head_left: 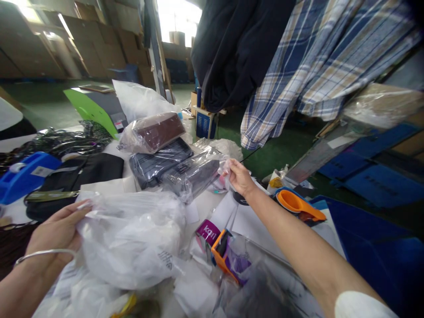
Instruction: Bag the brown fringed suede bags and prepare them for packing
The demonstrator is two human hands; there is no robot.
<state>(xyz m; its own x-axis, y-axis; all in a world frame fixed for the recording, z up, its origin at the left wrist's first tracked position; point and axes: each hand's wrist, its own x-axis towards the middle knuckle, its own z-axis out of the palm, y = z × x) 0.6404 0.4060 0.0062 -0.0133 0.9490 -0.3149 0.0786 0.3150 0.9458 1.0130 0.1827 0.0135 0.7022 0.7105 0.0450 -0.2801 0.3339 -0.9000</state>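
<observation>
Tightly, left fingers (74,214) close on a white plastic bag (132,238); right fingers (232,170) pinch clear wrap (207,159), a dark packaged item (190,176) just beside them.

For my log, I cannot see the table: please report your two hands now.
Left hand gripping white plastic bag. Right hand pinching clear wrap of dark packaged item. White papers below right hand.
</observation>
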